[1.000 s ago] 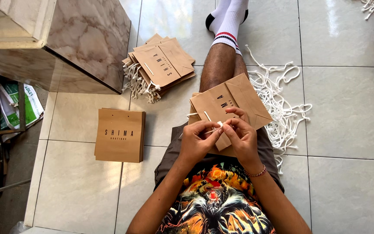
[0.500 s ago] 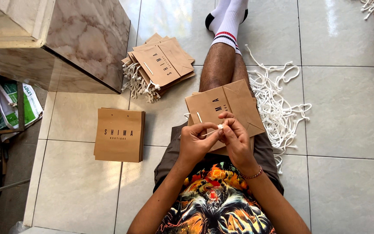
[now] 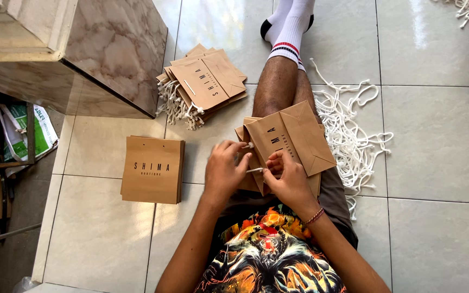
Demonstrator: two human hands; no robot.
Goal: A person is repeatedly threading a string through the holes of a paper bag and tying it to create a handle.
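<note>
The brown paper bag (image 3: 289, 142) lies flat on the thigh — light, creasable, best held by its top edge. Left hand (image 3: 222, 172) and right hand (image 3: 287, 182) each pinch a white cord end (image 3: 249, 145), seemingly threading it.

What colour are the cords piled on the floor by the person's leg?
White; the cords show clearly in the head view, heaped on pale tiles.

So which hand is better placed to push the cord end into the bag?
Probably the left hand: its fingertips pinch the white cord tip right at the brown paper bag, while the right hand grips the bag's lower edge, steadying it.
</note>
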